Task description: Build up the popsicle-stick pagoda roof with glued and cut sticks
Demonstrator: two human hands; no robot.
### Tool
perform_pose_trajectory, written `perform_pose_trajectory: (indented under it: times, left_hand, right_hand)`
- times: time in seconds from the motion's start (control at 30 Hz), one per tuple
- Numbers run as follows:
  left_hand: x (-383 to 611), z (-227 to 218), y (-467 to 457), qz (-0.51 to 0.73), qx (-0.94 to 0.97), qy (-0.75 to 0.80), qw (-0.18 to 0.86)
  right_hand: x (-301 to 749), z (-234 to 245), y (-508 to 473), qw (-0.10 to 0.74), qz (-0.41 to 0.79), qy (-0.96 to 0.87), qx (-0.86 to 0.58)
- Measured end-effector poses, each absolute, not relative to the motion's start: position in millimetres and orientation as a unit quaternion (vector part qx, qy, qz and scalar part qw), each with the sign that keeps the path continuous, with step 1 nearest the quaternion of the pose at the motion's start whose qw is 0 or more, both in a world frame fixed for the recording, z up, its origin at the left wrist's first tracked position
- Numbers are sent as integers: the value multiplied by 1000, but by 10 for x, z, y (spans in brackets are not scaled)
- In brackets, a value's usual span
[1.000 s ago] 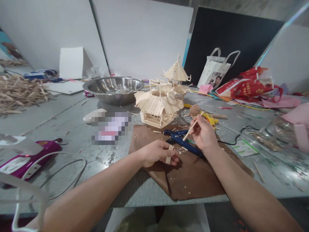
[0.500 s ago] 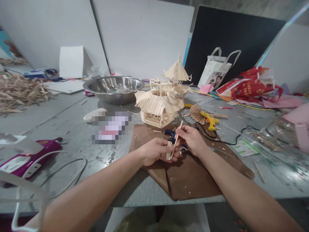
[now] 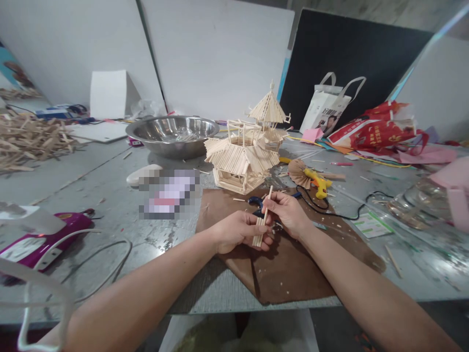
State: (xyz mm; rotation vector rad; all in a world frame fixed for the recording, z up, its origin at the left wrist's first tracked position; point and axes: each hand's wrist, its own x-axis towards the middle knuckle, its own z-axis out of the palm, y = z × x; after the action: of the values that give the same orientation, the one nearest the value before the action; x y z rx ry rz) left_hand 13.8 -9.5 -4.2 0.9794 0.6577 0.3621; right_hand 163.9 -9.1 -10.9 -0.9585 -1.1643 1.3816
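Note:
My left hand (image 3: 240, 231) is closed on a small row of short wooden sticks (image 3: 258, 235), the thumb lying across them. Between the thumb and fingers of my right hand (image 3: 287, 211) is a longer wooden stick (image 3: 269, 199), tilted slightly, its lower end against the right side of the row. Both hands are above a brown cloth (image 3: 293, 274). Behind them, partly hidden, lies a dark blue tool (image 3: 255, 201). A pavilion model made of sticks (image 3: 242, 159) stands just beyond, and a second one with a pointed roof (image 3: 269, 107) is behind it.
A steel basin (image 3: 172, 139) stands at back left, past a blurred phone-like slab (image 3: 170, 194). A yellow glue gun (image 3: 319, 185) with a black cord lies to the right. Loose sticks (image 3: 32, 139) are heaped far left, near a purple power strip (image 3: 47, 242).
My right hand has moved slightly left and down, and its stick now stands more upright, closer alongside the row. The left hand has barely shifted.

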Motion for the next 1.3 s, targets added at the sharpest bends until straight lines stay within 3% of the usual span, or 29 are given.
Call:
perform_pose_trajectory:
  times: [0.43, 0.57, 0.67, 0.73, 0.8, 0.93, 1.1, 1.3]
  left_hand:
    - [149, -30, -115, 180, 498, 312, 789]
    - [132, -2, -82, 228, 502, 316, 772]
    - [82, 14, -23, 292, 487, 330, 754]
    - [43, 15, 18, 322, 481, 346, 739]
    - [14, 10, 49, 335, 487, 364, 720]
    - [6, 5, 72, 337, 504, 392, 692]
    - [16, -7, 90, 355, 554, 418, 626]
    - [-53, -47, 128, 348, 733, 474, 342]
  right_hand:
    - [1640, -113, -82, 516, 561, -502, -409]
    - [1709, -89, -59, 491, 489, -552, -463]
    - [1849, -43, -34, 417, 294, -665, -545]
    - [1964, -14, -19, 316, 148, -736, -580]
    - [2070, 6, -9, 196, 82, -776, -594]
    - [2213, 39, -2, 25, 82, -767, -636]
    - [2273, 77, -9, -54, 125, -779, -612]
    - [2257, 8, -14, -61, 110, -795, -593]
